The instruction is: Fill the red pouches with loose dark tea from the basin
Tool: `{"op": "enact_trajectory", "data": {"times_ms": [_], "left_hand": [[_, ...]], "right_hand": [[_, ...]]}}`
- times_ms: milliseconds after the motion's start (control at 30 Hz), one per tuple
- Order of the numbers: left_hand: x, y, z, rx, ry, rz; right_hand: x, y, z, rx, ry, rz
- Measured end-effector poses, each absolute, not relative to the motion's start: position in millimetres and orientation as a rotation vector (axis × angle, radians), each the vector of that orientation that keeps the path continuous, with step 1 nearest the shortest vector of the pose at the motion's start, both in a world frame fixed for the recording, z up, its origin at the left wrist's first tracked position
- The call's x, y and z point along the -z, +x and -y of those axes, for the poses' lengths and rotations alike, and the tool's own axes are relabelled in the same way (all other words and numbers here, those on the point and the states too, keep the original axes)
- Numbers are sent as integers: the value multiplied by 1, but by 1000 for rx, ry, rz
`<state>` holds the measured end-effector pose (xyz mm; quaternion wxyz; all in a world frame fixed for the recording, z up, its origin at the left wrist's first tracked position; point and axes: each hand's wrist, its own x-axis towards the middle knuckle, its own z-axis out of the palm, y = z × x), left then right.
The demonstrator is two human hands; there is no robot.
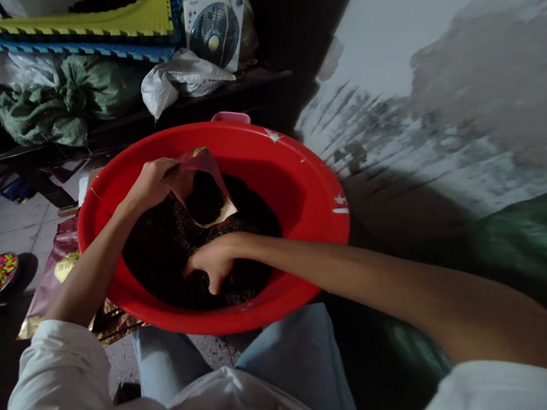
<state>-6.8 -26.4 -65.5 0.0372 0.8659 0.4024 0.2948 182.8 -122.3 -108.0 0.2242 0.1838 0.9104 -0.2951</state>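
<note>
A large red plastic basin [309, 187] stands in front of my knees, part filled with dark, dry, stringy bits like loose tea leaves [154, 261]. Near its far left side, my left hand [154, 182] grips the edge of a maroon paper bag [208, 164]. The bag's mouth is wide and faces me, with dark leaves inside or just behind its lip. My right hand [215, 258] reaches into the leaves below the bag. Its thumb and a finger show apart, while the other fingertips are buried.
More maroon and gold bags [54, 267] lie left of the basin, by a metal bowl [17, 269] of colourful small pieces. Behind is a shelf with green sacks [44, 111], foam mats [128, 19] and a box fan [218, 31]. A peeling wall [384, 49] and green sack [545, 243] stand right.
</note>
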Motion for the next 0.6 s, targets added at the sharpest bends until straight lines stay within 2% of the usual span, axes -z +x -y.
{"op": "enact_trajectory", "data": {"times_ms": [167, 333, 500, 600], "left_hand": [[68, -7, 24, -903, 2671, -1205], [70, -7, 23, -919, 2688, -1179], [69, -9, 24, -902, 2680, -1187], [67, -7, 26, -902, 2670, -1203]], "right_hand": [[89, 182, 127, 969, 394, -2563], [81, 188, 119, 1137, 379, -2877], [74, 207, 94, 986, 593, -3242], [73, 223, 82, 724, 1094, -3356]]}}
